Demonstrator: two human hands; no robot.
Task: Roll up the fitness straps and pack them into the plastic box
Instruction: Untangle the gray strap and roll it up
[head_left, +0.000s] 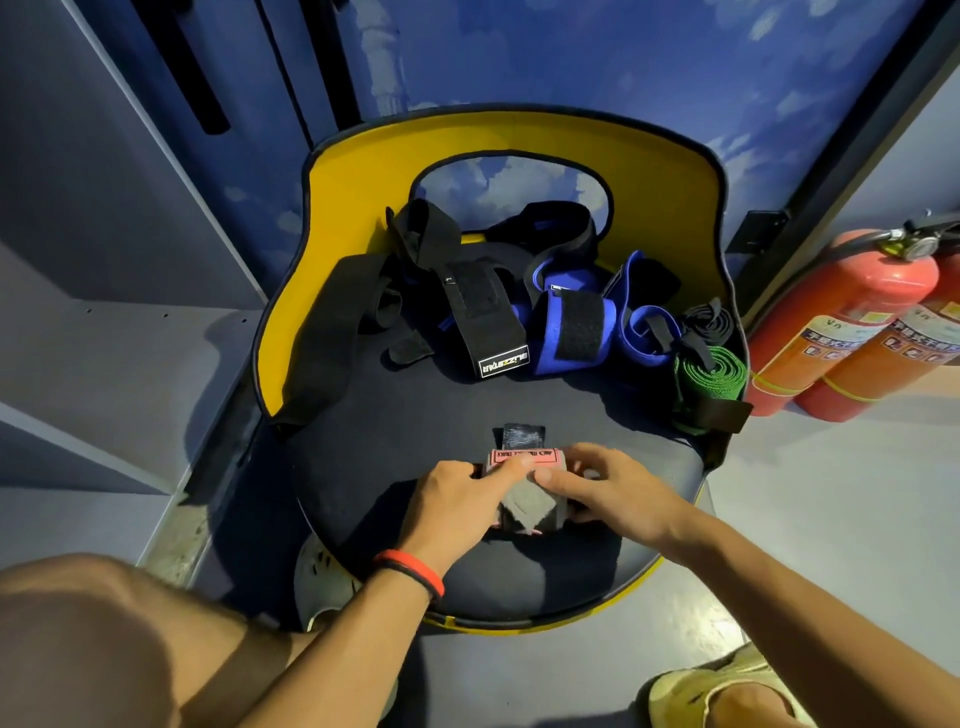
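Observation:
A grey strap (522, 501) with a pink label and a black tab lies near the front of the black seat (405, 441) of a yellow chair. My left hand (457, 509) and my right hand (608, 493) both grip it, fingers pressed on its rolled part. Further back lie loose black straps (467, 301), blue straps with black patches (571, 332) and a rolled green strap (709, 374) at the seat's right edge. No plastic box is in view.
The chair's yellow back (358, 171) curves around the pile. Two red fire extinguishers (852, 322) stand on the floor at the right. Grey shelves (104, 312) stand at the left. My knee and shoes show at the bottom.

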